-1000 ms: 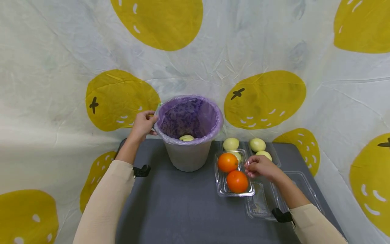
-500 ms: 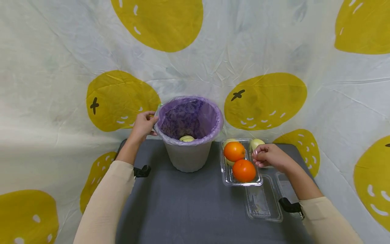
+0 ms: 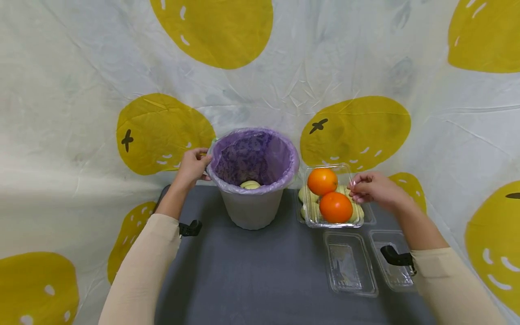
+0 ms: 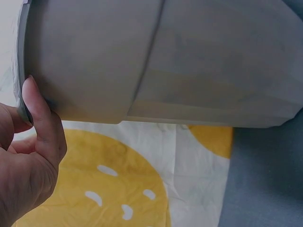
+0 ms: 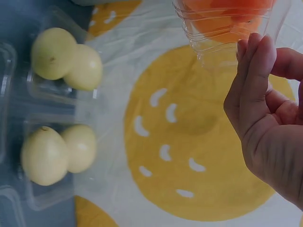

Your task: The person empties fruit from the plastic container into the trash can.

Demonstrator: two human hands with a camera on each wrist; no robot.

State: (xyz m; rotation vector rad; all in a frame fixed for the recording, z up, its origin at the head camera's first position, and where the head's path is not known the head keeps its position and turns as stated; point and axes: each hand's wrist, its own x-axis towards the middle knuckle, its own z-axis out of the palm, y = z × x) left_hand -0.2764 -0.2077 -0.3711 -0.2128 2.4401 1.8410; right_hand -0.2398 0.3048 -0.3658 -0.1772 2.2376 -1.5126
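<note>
the right hand (image 3: 375, 192) is hovering at the end of an outstretched arm, its fingers pinching the edge of a clear container (image 3: 334, 225), which is hanging just left of them with two orange fruits (image 3: 336, 207) inside. the left hand (image 3: 192, 167) is pinching the rim of a lined bin (image 3: 252, 210), standing right of its fingers.

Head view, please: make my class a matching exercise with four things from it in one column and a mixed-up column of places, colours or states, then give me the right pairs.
Column one
1. Plastic liner
2. Left hand
3. Two orange-coloured fruits
4. Right hand

Column two
A. Pinching the edge of a clear tray
B. Gripping the rim of the bin
C. Purple
D. Side by side inside the held tray

Right pairs: 1-C, 2-B, 3-D, 4-A
</note>
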